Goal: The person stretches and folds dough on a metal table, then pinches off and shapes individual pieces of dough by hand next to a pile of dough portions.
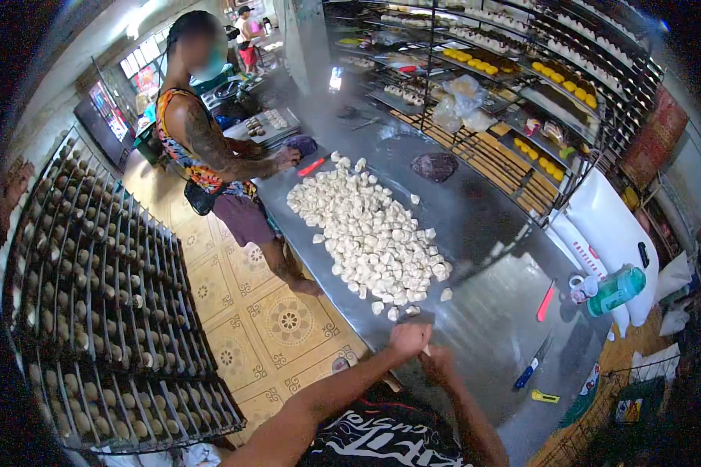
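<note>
My left hand (410,340) is closed at the near end of the metal table (483,311), just below a large pile of white dough pieces (374,233). Close beside it, my right hand (438,363) is also closed, with its fingers curled inward. A small pale bit shows between the two hands, but I cannot make out what it is. Something dark sits just past my left knuckles, too unclear to name. A few loose dough pieces lie at the pile's near edge, close to my hands.
Across the table a co-worker (202,132) handles a dark purple mass (302,145). A dark lump (435,166) lies beyond the pile. To the right are a red-handled tool (546,301), a blue-handled knife (531,370), a yellow cutter (545,396) and a green bottle (617,290). A loaded rack (117,311) stands left.
</note>
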A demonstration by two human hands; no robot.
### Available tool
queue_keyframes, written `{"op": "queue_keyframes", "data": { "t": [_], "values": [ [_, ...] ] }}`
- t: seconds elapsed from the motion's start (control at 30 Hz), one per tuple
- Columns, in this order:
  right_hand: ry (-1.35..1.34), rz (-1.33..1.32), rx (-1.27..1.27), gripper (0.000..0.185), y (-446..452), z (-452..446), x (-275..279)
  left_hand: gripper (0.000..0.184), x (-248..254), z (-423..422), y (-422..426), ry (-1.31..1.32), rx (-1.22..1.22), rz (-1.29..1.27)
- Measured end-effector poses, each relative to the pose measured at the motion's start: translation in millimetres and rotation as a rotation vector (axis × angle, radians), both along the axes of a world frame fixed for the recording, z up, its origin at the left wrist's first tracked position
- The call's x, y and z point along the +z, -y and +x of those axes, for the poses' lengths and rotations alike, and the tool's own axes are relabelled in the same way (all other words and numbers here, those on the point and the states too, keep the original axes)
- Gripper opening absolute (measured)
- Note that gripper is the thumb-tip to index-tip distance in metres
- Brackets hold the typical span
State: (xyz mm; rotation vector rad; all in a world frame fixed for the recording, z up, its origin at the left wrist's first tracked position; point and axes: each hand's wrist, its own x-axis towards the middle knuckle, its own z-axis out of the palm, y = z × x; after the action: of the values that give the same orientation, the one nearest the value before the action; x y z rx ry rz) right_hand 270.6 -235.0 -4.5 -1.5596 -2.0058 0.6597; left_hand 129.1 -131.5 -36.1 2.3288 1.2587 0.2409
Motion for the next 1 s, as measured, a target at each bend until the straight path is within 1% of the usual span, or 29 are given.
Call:
{"op": "queue_keyframes", "data": {
  "t": [0.07,0.1,0.13,0.17,0.23,0.3,0.33,0.37,0.4,0.43,0.5,0.53,0.6,0.63,0.67,0.73,0.8,0.9,0.93,0.97,1.0],
  "values": [
    [0.024,0.144,0.086,0.043,3,3,21,0.037,0,7,-21,0.096,-0.027,-0.265],
    [0.022,0.141,0.089,0.043,1,0,18,0.035,9,13,-28,0.138,0.134,-0.155],
    [0.023,0.086,-0.048,0.042,-5,-1,15,0.034,19,21,-32,0.183,0.292,-0.043],
    [0.028,0.034,-0.19,0.041,-12,2,9,0.034,34,23,-39,0.191,0.287,-0.043],
    [0.023,-0.068,-0.483,0.038,-25,3,-4,0.04,58,14,-48,0.638,0.043,0.529],
    [0.011,-0.036,-0.465,0.037,-28,-6,-19,0.042,59,-2,-31,0.553,-0.12,0.263],
    [0.006,-0.002,-0.446,0.036,-27,-12,-28,0.04,25,-10,-27,0.34,-0.314,-0.331],
    [0.007,0.031,-0.428,0.034,-23,-14,-35,0.035,-24,-15,-6,0.543,-0.342,-0.143],
    [0.017,0.063,-0.411,0.033,-16,-11,-41,0.034,-69,-11,12,0.751,-0.366,0.05],
    [0.03,0.095,-0.392,0.031,-9,-4,-48,0.034,-64,-5,15,0.761,-0.362,0.049],
    [0.044,0.155,-0.353,0.028,5,2,-62,0.029,-48,1,29,0.595,-0.213,-0.012],
    [0.044,0.185,-0.334,0.027,9,0,-67,0.03,-35,-1,37,0.503,-0.14,-0.043],
    [0.037,0.219,-0.335,0.026,10,-4,-76,0.039,-12,-3,43,0.315,-0.019,-0.097],
    [0.029,0.094,-0.366,0.025,9,-3,-78,0.046,-3,-1,42,0.225,0.039,-0.123],
    [0.021,-0.029,-0.393,0.025,6,-2,-77,0.046,0,3,36,0.226,0.033,-0.122],
    [0.007,-0.268,-0.427,0.025,-7,-2,-75,0.049,8,14,16,-0.043,0.014,-0.094],
    [0.024,-0.247,-0.388,0.025,-15,-6,-53,0.051,5,17,9,0.011,0.052,-0.09],
    [0.052,-0.18,-0.304,0.025,4,8,-37,0.056,1,27,-8,0.156,0.128,-0.067],
    [0.052,-0.17,-0.274,0.025,-11,14,-25,0.051,15,28,-13,0.052,0.119,-0.082],
    [0.05,-0.147,-0.247,0.025,-1,17,-17,0.048,32,29,-25,-0.051,0.106,-0.086],
    [0.05,-0.121,-0.222,0.025,-9,5,-5,0.048,36,27,-32,-0.052,0.108,-0.08]
  ]
}}
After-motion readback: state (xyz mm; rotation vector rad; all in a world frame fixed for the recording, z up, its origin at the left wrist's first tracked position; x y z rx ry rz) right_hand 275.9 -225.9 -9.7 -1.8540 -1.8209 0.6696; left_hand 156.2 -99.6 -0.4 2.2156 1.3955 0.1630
